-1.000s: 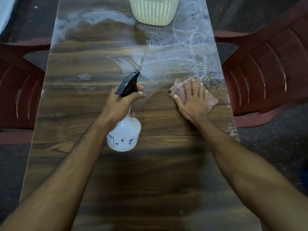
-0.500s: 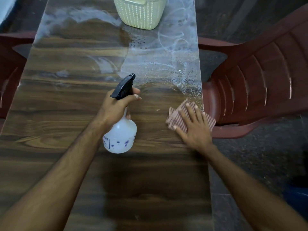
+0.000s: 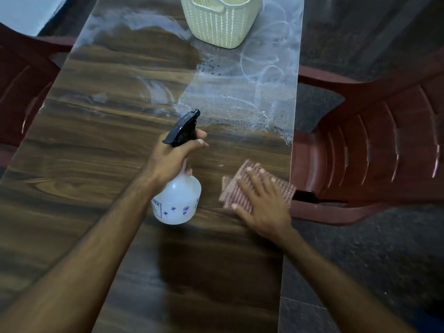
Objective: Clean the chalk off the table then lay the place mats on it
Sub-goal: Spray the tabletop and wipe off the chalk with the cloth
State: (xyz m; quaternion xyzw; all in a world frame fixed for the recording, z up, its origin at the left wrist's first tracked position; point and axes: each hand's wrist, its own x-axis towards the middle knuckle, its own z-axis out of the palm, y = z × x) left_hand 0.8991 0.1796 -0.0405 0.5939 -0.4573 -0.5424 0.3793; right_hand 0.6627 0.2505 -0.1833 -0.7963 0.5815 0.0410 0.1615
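Head view, looking down the length of a table. The right hand (image 3: 260, 203), lower right of centre, lies flat with fingers spread and straight, pressing a folded red-and-white checked cloth (image 3: 242, 188) against the table (image 3: 101, 145) close to its right edge; the fingers are slightly motion-blurred. The left hand (image 3: 171, 158), at centre frame, grasps the neck of a translucent white spray bottle (image 3: 179, 200), with the fingers curled round it beneath the black trigger head (image 3: 183, 127), whose nozzle points toward the upper part of the frame; whether the bottle's base rests on the wood or is held just above it cannot be told. Bottle and cloth are near one another but apart. The dark wood-grain surface around and below both hands shows no white marks. White chalk residue (image 3: 259, 75), in loops, smears and wet speckles, covers the upper right part of the tabletop, beginning above the cloth and reaching to the top of the frame; fainter smears run across the upper left. A cream slotted plastic basket (image 3: 221, 22) stands on the table at top centre, within the chalked zone. Dark red plastic chairs flank the table: one (image 3: 374, 155) at the right edge of the frame, just beside the cloth, another (image 3: 21, 97) at the left edge.
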